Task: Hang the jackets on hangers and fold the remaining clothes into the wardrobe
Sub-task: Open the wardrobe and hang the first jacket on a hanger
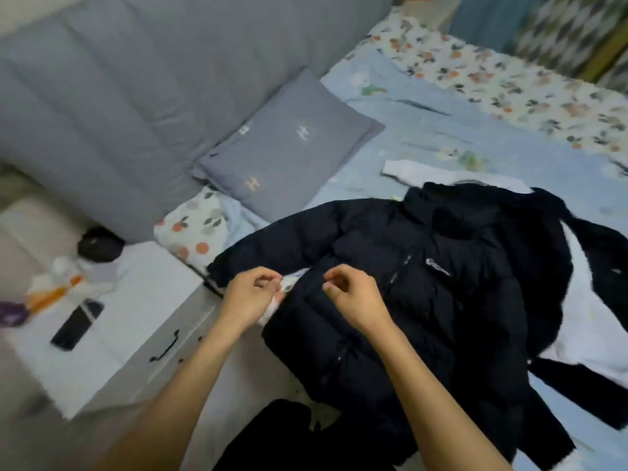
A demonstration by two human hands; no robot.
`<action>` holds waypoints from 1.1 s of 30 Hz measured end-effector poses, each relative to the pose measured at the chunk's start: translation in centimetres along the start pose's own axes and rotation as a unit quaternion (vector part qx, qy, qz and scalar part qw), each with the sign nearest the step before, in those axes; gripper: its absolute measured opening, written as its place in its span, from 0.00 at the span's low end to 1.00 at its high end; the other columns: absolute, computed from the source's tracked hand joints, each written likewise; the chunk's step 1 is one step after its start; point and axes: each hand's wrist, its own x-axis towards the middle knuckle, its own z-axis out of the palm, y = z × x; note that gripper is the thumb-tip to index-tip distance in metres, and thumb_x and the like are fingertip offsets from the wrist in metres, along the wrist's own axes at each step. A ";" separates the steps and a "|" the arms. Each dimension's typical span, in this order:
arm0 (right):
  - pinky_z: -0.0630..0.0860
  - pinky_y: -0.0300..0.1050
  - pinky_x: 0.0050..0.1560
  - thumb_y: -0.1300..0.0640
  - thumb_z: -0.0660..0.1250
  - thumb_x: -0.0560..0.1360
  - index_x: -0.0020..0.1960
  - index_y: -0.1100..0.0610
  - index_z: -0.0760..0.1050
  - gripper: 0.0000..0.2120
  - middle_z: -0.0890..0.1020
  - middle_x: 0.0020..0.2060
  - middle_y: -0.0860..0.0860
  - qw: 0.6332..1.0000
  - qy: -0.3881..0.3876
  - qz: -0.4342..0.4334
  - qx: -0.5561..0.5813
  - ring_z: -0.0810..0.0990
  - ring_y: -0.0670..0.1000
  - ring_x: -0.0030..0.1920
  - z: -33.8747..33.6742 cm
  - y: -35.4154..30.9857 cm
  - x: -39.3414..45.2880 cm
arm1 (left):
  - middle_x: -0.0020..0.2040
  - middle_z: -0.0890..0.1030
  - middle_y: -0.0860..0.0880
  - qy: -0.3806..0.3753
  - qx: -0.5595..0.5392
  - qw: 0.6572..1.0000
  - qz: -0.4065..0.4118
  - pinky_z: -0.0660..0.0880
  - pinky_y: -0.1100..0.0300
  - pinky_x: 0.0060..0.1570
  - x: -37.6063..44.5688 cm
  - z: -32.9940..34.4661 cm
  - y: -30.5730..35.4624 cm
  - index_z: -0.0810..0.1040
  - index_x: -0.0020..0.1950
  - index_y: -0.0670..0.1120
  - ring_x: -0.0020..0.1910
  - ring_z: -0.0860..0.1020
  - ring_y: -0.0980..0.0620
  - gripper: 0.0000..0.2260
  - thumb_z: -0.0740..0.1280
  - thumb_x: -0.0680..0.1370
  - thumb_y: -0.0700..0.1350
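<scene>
Pale blue bedding (424, 137) covers the bed, with a grey padded headboard (119, 79) behind and a grey pillow (289, 147) leaning against it; a white bedside cabinet (142, 300) to the left carries a dark phone-like object (77, 323) and some small clutter. A dark puffer jacket (424, 283) lies spread front-up across the bed, collar away from the person, over a heap of other black and white garments (584, 300). The left hand (249, 297) has its fingers curled and seems to pinch something white at the jacket's front edge, while the right hand (353, 297) is curled at the zip line, apparently pinching the placket or zip pull. The jacket looks light for its bulk, soft and springy, with a smooth shell likely to slide; it would probably handle best gripped at the collar or shoulder seams when a hanger goes in. No hanger or wardrobe is in view. What the white item under the left fingers is cannot be told, the zip pull itself is too small to make out, and the garments beneath the jacket are mostly hidden.
</scene>
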 end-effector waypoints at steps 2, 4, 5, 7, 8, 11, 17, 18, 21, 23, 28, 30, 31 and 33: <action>0.71 0.27 0.43 0.59 0.70 0.76 0.52 0.56 0.81 0.05 0.81 0.41 0.44 0.994 -0.082 -0.077 -0.017 0.79 0.40 0.42 3.8 -2.6 0.0 | 0.38 0.83 0.56 0.089 -0.018 0.994 -0.056 0.76 0.64 0.41 -4.1 -3.4 -3.3 0.83 0.43 0.50 0.35 0.79 0.63 0.07 0.69 0.76 0.39; 0.70 0.27 0.42 0.58 0.70 0.76 0.50 0.56 0.80 0.04 0.82 0.41 0.44 0.977 -0.158 -0.140 -0.029 0.79 0.40 0.41 7.1 -5.4 -0.3 | 0.39 0.83 0.55 0.175 -0.038 0.979 -0.093 0.74 0.69 0.39 -8.2 -6.4 -5.7 0.83 0.45 0.50 0.36 0.80 0.62 0.08 0.68 0.76 0.38; 0.70 0.28 0.41 0.58 0.70 0.76 0.49 0.56 0.80 0.03 0.81 0.40 0.44 0.967 -0.188 -0.170 -0.030 0.78 0.40 0.40 8.8 -6.9 -0.7 | 0.39 0.84 0.55 0.207 -0.047 0.971 -0.114 0.74 0.71 0.39 -10.1 -7.8 -6.9 0.83 0.45 0.51 0.37 0.81 0.60 0.08 0.68 0.76 0.38; 0.69 0.27 0.39 0.59 0.69 0.77 0.48 0.56 0.79 0.01 0.80 0.39 0.44 0.951 -0.228 -0.209 -0.029 0.76 0.39 0.38 11.4 -9.6 -1.6 | 0.39 0.84 0.55 0.251 -0.057 0.956 -0.139 0.76 0.69 0.42 -13.2 -10.3 -8.7 0.82 0.43 0.53 0.39 0.82 0.56 0.10 0.68 0.76 0.38; 0.69 0.27 0.39 0.60 0.69 0.76 0.48 0.57 0.79 0.01 0.80 0.38 0.45 0.942 -0.246 -0.226 -0.027 0.76 0.39 0.37 12.7 -11.1 -2.1 | 0.39 0.84 0.54 0.275 -0.062 0.949 -0.145 0.78 0.65 0.46 -14.8 -11.7 -9.3 0.82 0.43 0.54 0.41 0.83 0.55 0.09 0.69 0.75 0.39; 0.72 0.31 0.41 0.59 0.69 0.76 0.48 0.57 0.80 0.02 0.82 0.40 0.47 0.906 -0.306 -0.290 -0.042 0.78 0.42 0.39 16.8 -15.8 -4.2 | 0.41 0.84 0.53 0.348 -0.080 0.920 -0.162 0.76 0.60 0.49 -19.6 -15.4 -11.6 0.83 0.45 0.52 0.45 0.82 0.53 0.06 0.70 0.74 0.41; 0.72 0.33 0.41 0.59 0.69 0.77 0.48 0.56 0.80 0.02 0.82 0.40 0.46 0.836 -0.372 -0.398 -0.072 0.78 0.42 0.40 25.8 -25.5 -7.8 | 0.42 0.85 0.52 0.446 -0.068 0.875 -0.177 0.77 0.63 0.49 -27.1 -23.2 -17.8 0.83 0.47 0.51 0.43 0.83 0.55 0.06 0.70 0.76 0.39; 0.70 0.31 0.38 0.60 0.69 0.77 0.47 0.57 0.80 0.01 0.81 0.38 0.46 0.820 -0.381 -0.418 -0.084 0.77 0.41 0.38 28.0 -27.5 -8.7 | 0.42 0.85 0.53 0.467 -0.063 0.864 -0.179 0.78 0.58 0.52 -28.8 -25.2 -19.5 0.82 0.46 0.52 0.45 0.83 0.53 0.07 0.70 0.76 0.40; 0.69 0.26 0.37 0.62 0.68 0.77 0.47 0.58 0.80 0.02 0.81 0.38 0.48 0.788 -0.397 -0.460 -0.099 0.76 0.40 0.36 33.8 -33.0 -11.2 | 0.43 0.85 0.53 0.511 -0.042 0.837 -0.190 0.79 0.50 0.54 -33.1 -30.8 -23.5 0.82 0.45 0.55 0.46 0.83 0.50 0.08 0.70 0.76 0.40; 0.69 0.24 0.39 0.62 0.68 0.77 0.47 0.58 0.80 0.02 0.80 0.38 0.45 0.761 -0.413 -0.491 -0.096 0.76 0.39 0.37 37.6 -36.6 -13.3 | 0.45 0.84 0.50 0.532 -0.013 0.824 -0.196 0.79 0.47 0.53 -35.7 -34.3 -25.4 0.82 0.47 0.51 0.46 0.83 0.47 0.06 0.70 0.77 0.40; 0.71 0.25 0.39 0.60 0.69 0.77 0.47 0.55 0.80 0.02 0.80 0.38 0.44 0.687 -0.473 -0.548 -0.069 0.77 0.39 0.38 46.6 -45.6 -20.3 | 0.40 0.81 0.54 0.617 0.004 0.761 -0.203 0.76 0.65 0.40 -42.1 -41.6 -27.3 0.81 0.49 0.51 0.38 0.79 0.57 0.04 0.68 0.78 0.43; 0.74 0.28 0.43 0.59 0.69 0.77 0.47 0.56 0.80 0.01 0.82 0.40 0.48 0.665 -0.497 -0.554 -0.057 0.79 0.42 0.40 49.6 -48.7 -22.8 | 0.42 0.82 0.55 0.650 0.021 0.732 -0.203 0.71 0.75 0.37 -44.4 -44.2 -27.4 0.81 0.49 0.52 0.40 0.79 0.59 0.04 0.68 0.79 0.43; 0.75 0.31 0.45 0.60 0.69 0.77 0.47 0.56 0.80 0.01 0.83 0.41 0.49 0.658 -0.507 -0.555 -0.049 0.80 0.45 0.42 50.7 -49.8 -23.7 | 0.43 0.82 0.55 0.658 0.024 0.726 -0.202 0.71 0.76 0.38 -45.3 -45.1 -27.4 0.81 0.50 0.51 0.42 0.80 0.60 0.04 0.68 0.79 0.43; 0.78 0.38 0.48 0.60 0.69 0.77 0.46 0.55 0.79 0.02 0.83 0.42 0.51 0.624 -0.534 -0.570 -0.030 0.82 0.49 0.44 53.3 -52.7 -26.1 | 0.45 0.83 0.54 0.683 0.047 0.702 -0.197 0.72 0.74 0.42 -47.5 -47.3 -27.6 0.81 0.50 0.50 0.43 0.79 0.61 0.04 0.68 0.79 0.42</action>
